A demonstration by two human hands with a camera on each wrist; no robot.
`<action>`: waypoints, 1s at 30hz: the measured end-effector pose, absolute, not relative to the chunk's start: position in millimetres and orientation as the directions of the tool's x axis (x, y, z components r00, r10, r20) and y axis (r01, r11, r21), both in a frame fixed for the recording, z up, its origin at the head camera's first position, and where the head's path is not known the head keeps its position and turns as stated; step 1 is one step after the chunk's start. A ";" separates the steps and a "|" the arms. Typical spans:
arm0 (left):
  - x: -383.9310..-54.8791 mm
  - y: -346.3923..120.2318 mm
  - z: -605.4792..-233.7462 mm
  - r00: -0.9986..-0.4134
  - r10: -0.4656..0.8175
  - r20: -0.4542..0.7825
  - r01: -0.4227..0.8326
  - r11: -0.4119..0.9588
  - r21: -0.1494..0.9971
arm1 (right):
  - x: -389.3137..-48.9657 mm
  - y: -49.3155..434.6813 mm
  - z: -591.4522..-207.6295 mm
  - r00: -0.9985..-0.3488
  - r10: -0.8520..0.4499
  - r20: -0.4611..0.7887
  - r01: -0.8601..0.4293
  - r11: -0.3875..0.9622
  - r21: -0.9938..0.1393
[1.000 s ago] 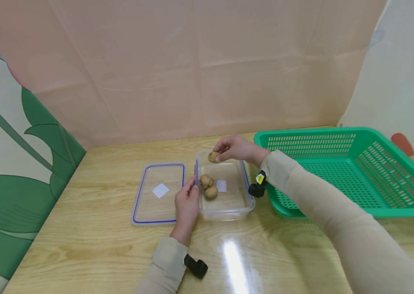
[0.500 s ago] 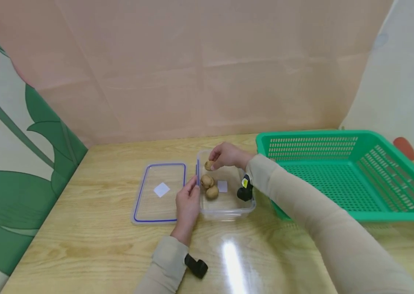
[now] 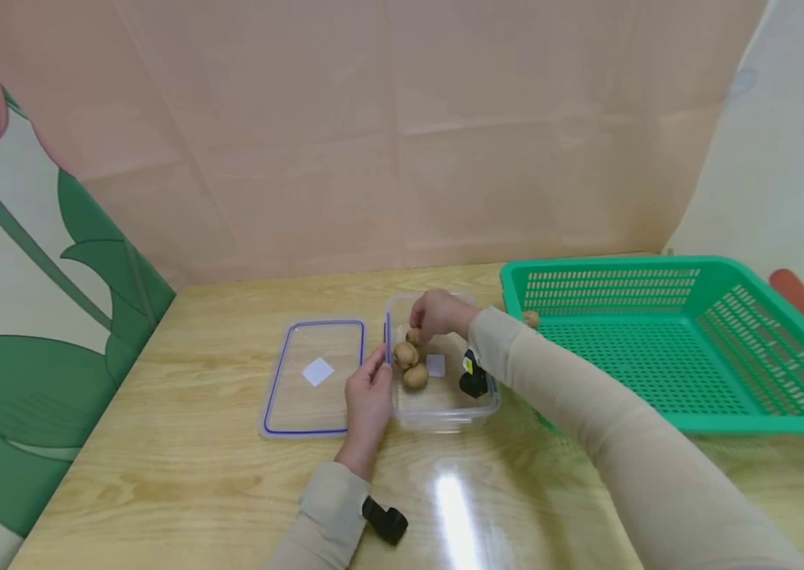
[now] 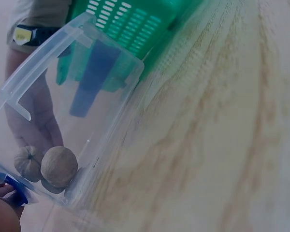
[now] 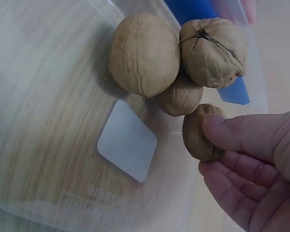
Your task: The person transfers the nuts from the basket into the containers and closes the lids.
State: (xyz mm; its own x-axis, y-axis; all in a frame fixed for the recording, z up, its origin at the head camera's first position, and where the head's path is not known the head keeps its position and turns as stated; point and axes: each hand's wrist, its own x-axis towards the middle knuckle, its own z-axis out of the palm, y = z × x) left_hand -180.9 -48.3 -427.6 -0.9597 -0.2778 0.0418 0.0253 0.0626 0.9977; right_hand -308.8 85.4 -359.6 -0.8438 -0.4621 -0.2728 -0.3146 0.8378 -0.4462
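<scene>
A clear plastic food container (image 3: 444,412) stands on the table with its top off. Inside, walnuts are clustered by its left wall: a large one (image 5: 144,55), a cracked-looking walnut (image 5: 213,52) and a smaller walnut (image 5: 180,95) under them. My right hand (image 3: 440,313) reaches down into the container, pinching another walnut (image 5: 203,133) between thumb and fingers right beside the cluster. My left hand (image 3: 369,393) holds the container's left side, thumb and fingers at the blue-edged latch (image 4: 12,187). A white square label (image 5: 127,141) shows at the container's bottom.
The container's lid (image 3: 317,412), blue-rimmed with a white label, lies flat to the left. A large green basket (image 3: 651,364) stands at the right, with a walnut (image 3: 531,318) near its left wall. A pinkish sheet (image 3: 287,158) hangs behind the wooden table (image 3: 180,443).
My right hand has moved leftward and down into the container, carrying the walnut to the cluster. My left hand has stayed at the container's left side.
</scene>
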 end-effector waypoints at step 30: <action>-181.0 -49.0 -424.5 -0.950 -0.304 0.072 0.057 0.058 0.997 | -299.2 166.9 -295.6 -0.927 -0.366 -0.086 -0.171 0.614 -0.770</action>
State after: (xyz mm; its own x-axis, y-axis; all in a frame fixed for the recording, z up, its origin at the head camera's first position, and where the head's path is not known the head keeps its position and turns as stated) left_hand -181.0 -49.0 -424.5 -0.9500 -0.3038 0.0720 0.0570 0.0579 0.9967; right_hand -299.2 166.9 -295.6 -0.9268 -0.3657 -0.0859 -0.1711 0.6145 -0.7702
